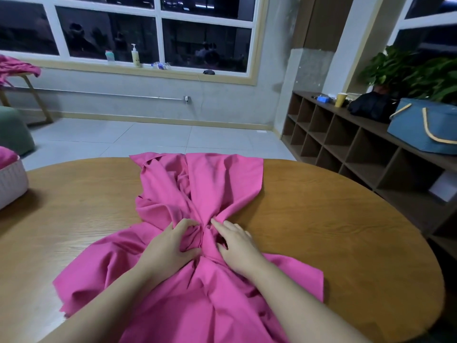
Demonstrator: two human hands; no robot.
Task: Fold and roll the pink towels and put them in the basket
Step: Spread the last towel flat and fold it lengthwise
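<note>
At the far left edge a white basket (pixel 11 186) sits on the wooden counter (pixel 321 231), with pink cloth already showing inside it, so some of the job looks done; more pink cloth (pixel 17 66) hangs over a stand behind it, probably still waiting. In the middle, a pink towel (pixel 210 184) lies crumpled along the counter, bunched at its waist and spread wide at both ends. The left hand (pixel 170 246) has its fingers (pixel 184 225) curled into a gathered fold of the towel, gripping it. Just beside it, the right hand (pixel 237 243) lies on the cloth with its fingers fairly straight, pressing rather than clutching. This towel is neither folded nor rolled yet; I judge it needs flattening first, then folding, rolling and carrying left to the basket. The counter is rounded, light wood with visible grain. Beyond lie pale floor tiles, a dark window (pixel 158 33) with bottles on its sill, and at right a cubby shelf (pixel 358 154) bearing a blue bag (pixel 410 127) and a plant (pixel 408 70).
</note>
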